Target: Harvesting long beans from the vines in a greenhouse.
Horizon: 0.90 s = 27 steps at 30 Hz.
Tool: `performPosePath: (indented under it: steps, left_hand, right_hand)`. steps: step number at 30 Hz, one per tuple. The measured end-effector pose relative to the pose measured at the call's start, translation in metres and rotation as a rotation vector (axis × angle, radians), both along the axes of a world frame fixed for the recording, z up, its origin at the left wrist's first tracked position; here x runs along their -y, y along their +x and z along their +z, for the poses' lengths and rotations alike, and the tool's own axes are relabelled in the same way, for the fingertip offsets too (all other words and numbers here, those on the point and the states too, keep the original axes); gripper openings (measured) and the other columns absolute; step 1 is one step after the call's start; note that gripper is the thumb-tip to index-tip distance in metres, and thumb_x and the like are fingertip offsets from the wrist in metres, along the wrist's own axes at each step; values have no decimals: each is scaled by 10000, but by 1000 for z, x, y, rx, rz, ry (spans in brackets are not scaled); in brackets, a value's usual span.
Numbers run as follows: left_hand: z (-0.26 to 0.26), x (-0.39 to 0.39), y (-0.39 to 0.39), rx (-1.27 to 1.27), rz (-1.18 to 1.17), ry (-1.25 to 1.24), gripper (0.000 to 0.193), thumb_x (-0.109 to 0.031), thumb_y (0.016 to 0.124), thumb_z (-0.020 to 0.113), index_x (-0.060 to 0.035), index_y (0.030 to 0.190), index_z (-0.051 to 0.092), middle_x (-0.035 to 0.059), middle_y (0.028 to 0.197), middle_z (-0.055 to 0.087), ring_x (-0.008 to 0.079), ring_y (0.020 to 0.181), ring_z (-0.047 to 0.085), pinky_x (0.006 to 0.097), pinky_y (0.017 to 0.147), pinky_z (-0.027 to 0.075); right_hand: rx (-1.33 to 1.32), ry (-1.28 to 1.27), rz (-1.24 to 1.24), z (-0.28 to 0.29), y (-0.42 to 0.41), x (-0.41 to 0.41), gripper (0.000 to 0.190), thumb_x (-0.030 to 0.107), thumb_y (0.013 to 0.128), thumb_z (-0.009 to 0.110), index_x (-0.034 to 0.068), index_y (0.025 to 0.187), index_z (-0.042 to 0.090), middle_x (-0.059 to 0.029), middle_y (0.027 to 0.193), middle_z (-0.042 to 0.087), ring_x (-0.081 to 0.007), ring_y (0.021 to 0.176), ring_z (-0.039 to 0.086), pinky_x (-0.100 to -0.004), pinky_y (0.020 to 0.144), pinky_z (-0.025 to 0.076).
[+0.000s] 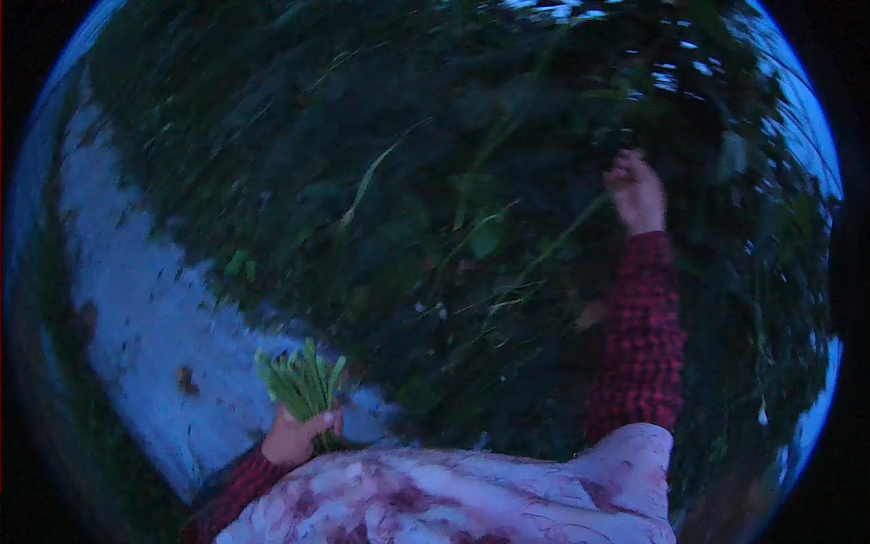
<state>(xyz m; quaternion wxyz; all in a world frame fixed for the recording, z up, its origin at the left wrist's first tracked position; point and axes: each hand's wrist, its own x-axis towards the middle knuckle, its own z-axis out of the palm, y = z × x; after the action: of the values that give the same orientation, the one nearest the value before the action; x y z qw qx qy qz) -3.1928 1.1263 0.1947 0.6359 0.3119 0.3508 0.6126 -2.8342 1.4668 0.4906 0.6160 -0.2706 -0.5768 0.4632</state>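
Note:
Near the lower left, my left hand (296, 435) is closed around a bunch of green plant stems (306, 381), their pale ends fanned out above my thumb. My right hand (633, 187) is stretched out at the upper right among tall plants, its fingers bent. A long green stem (571, 228) runs from beside these fingers down to the left; blur hides whether the fingers grip it. Both arms wear red and black checked sleeves (639, 326).
Dark, dense grass and leafy plants (408, 224) fill the middle and right. A pale path (156, 306) with scattered dark bits curves down the left side. A light patterned garment (421, 496) covers my front at the bottom.

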Motion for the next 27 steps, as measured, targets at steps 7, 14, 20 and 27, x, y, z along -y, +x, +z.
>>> performPosePath:
  steps: [7, 14, 20, 27]
  left_hand:
    - [5, 27, -35, 104, 303, 2, 272, -143, 737, 633, -10, 928, 492, 73, 746, 540, 166, 654, 518, 301, 609, 425]
    - [-7, 45, -52, 102, 360, -93, 264, -153, 744, 634, -3, 917, 503, 77, 746, 542, 169, 670, 521, 303, 612, 422]
    - [-15, 58, -49, 51, 354, -204, 321, -175, 720, 658, -16, 931, 475, 72, 747, 524, 175, 665, 527, 327, 607, 428]
    - [-40, 63, -52, 3, 277, -153, 207, -99, 773, 603, 5, 921, 503, 56, 775, 536, 141, 713, 510, 284, 651, 420]
  right_hand:
    - [122, -1, -93, -1, 67, -24, 257, 115, 878, 405, 50, 1114, 482, 25, 699, 382, -76, 567, 328, -195, 514, 338]
    - [57, -124, -73, 4, 112, -90, 269, 102, 867, 429, 14, 1120, 459, -12, 783, 480, -115, 668, 429, -251, 648, 401]
    - [217, -45, -343, -9, 123, -80, 318, 155, 879, 419, -17, 1146, 426, -43, 910, 500, -112, 730, 463, -270, 672, 412]
    - [668, -14, -212, 26, 161, -101, 298, 136, 867, 419, 43, 1148, 451, -38, 963, 515, -108, 758, 478, -255, 634, 428]
